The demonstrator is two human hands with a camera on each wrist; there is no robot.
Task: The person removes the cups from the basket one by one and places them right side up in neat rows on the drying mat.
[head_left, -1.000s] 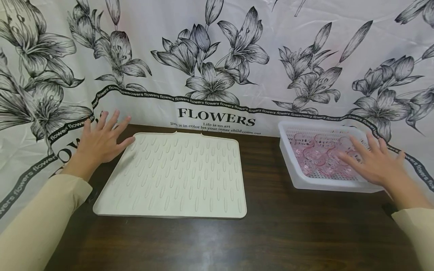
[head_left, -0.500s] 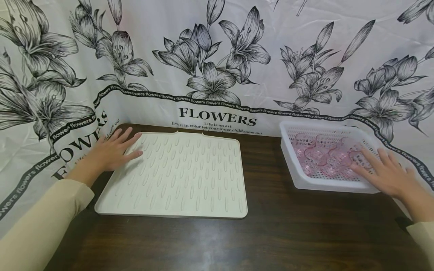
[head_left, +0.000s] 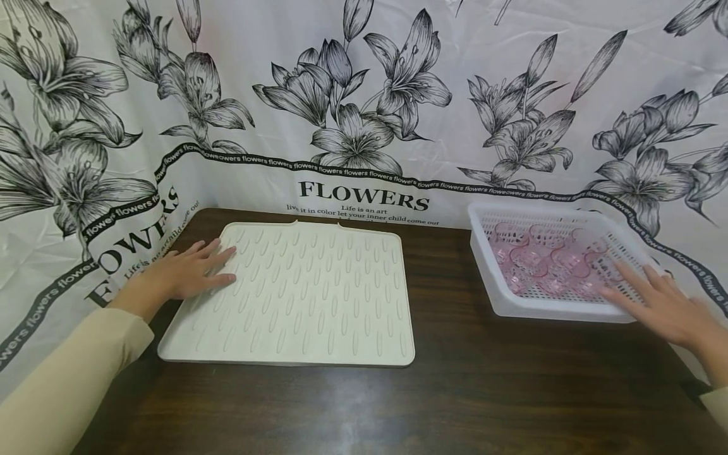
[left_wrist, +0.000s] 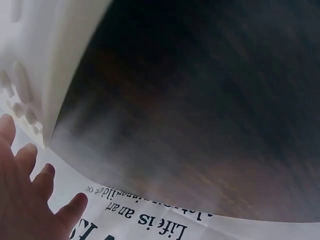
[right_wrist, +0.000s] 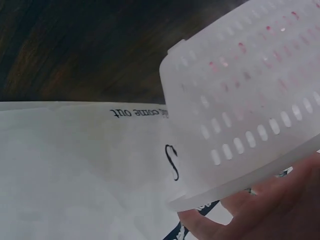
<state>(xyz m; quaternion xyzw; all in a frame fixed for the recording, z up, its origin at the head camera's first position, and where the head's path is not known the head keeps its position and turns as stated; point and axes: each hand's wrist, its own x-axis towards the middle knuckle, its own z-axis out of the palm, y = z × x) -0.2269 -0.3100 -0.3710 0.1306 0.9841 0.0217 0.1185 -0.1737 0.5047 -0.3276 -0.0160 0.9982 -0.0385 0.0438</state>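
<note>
Flowered backdrop (head_left: 364, 95): "FLOWERS", "Life is an art".

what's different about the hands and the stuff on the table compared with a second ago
The left hand has moved right and toward the person, along the white mat; the right hand has moved right and toward the person. No grasp or release shows. The mat, white basket and pink items inside stayed put.
</note>
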